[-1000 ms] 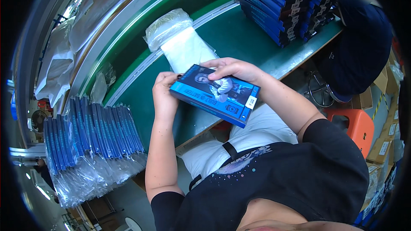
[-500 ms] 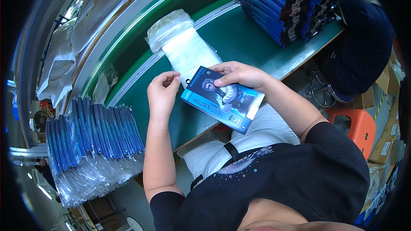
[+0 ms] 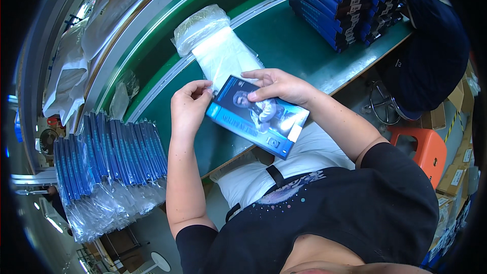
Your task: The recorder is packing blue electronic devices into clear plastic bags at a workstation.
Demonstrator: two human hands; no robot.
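Note:
A flat blue and black retail box (image 3: 261,116) with a printed figure on its front is held over the table's near edge. My right hand (image 3: 279,86) grips its upper right side, thumb on the front face and the other fingers mostly behind it. Close to the box's upper left corner, my left hand (image 3: 192,102) has thumb and fingertips pinched together; what lies between them is too small to make out. Just beyond both hands, a stack of clear plastic bags (image 3: 228,53) lies on the green table (image 3: 299,45), its far end bunched up.
Blue boxes in clear bags (image 3: 111,152) stand in a tight row at the left. Tall piles of blue boxes (image 3: 324,7) rise at the far right of the table. An orange stool (image 3: 423,155) and a person in dark clothing (image 3: 439,56) are on the right.
The box has tilted, so its lower long side now shows, and it has shifted slightly left. My right index finger has lifted outward. My left hand has moved a little left, still pinched.

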